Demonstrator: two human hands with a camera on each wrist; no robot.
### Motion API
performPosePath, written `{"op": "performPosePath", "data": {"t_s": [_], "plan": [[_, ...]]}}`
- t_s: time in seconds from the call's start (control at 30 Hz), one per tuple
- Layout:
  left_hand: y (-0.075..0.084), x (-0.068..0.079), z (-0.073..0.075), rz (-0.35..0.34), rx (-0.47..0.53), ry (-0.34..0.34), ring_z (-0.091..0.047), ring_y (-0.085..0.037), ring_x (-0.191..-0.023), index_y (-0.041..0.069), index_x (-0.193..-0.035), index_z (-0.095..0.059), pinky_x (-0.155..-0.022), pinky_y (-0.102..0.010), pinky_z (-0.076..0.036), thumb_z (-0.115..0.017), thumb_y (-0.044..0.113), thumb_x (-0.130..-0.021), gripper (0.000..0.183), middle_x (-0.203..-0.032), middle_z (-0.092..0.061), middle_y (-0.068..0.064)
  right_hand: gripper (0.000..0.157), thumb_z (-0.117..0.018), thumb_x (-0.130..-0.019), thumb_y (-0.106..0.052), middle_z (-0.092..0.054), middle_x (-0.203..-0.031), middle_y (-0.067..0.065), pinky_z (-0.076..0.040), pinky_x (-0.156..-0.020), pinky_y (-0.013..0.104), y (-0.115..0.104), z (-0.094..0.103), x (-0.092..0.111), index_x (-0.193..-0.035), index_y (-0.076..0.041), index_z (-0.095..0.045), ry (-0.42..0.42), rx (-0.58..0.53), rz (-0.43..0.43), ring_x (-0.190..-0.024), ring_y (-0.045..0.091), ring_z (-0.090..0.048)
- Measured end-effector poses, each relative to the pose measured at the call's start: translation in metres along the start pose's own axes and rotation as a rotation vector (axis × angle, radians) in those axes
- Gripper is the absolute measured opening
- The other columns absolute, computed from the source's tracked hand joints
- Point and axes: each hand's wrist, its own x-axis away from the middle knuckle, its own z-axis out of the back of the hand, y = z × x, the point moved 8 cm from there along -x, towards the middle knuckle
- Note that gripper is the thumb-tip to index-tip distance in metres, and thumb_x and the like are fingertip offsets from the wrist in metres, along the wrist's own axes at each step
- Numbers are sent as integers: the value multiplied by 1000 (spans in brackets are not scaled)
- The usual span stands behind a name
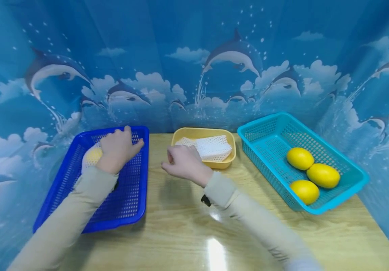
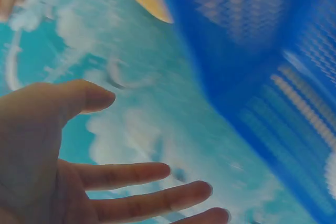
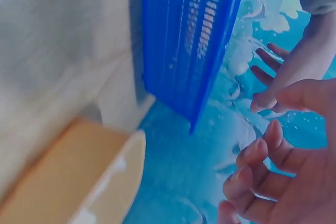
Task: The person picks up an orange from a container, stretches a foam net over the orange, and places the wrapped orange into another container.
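Note:
My left hand (image 1: 117,147) is raised over the blue basket (image 1: 126,210) with its fingers spread and nothing between them, as the left wrist view also shows. Partly behind that hand, a yellow fruit (image 1: 93,155) in a white foam net lies in the blue basket. In the head view my right hand (image 1: 188,162) overlaps the front left of the small yellow basket (image 1: 228,162). Its fingers are loosely bent and hold nothing in the right wrist view. White foam nets (image 1: 213,147) lie in the yellow basket.
At the right stands a turquoise basket (image 1: 265,171) with three bare yellow fruits (image 1: 323,175) in it. All the baskets are on a wooden table (image 1: 181,226). A blue dolphin-print curtain (image 1: 187,56) hangs behind and at both sides.

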Motion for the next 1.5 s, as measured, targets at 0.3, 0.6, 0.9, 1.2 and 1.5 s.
{"op": "performPosePath", "data": {"t_s": [0.3,0.6,0.9,1.2,1.5], "plan": [[79,15,17,-110,-36,18,-63,-44,-89,0,-133,-52,-67,-55,-54,-52,54,-95,66,-105,-64,-26,23,-63,-89,-28,-41,-52,-3,-28,-47,31,39,56,29,-73,-13,-57,55,35,38,-46,13,-35],[146,21,25,-207,-15,94,-64,-33,-76,4,-126,-60,-58,-45,-54,-49,59,-95,64,-93,-66,-16,22,-62,-93,-25,-39,-50,-2,-24,-42,29,93,95,57,-74,-15,-56,54,77,-63,-42,13,-30],[218,36,44,-367,45,593,-61,-26,-67,10,-91,-72,-55,-36,-51,-56,50,-92,43,-80,-69,-8,22,-54,-97,-28,-38,-49,1,-24,-40,29,174,129,79,-85,-9,-58,59,156,-237,-41,15,-31],[276,43,27,-407,101,704,-62,-23,-71,14,-94,-70,-55,-33,-48,-51,48,-92,39,-83,-69,-3,29,-52,-98,-32,-41,-52,4,-31,-41,33,258,152,105,-92,-4,-56,46,159,-445,-44,20,-37],[329,36,-38,-315,21,346,-56,-26,-97,18,-114,-60,-80,-41,-45,-33,69,-93,61,-110,-63,-4,47,-52,-98,-35,-56,-106,32,-47,-62,49,321,138,139,-113,9,-53,-96,107,-588,-80,41,-55]]}}
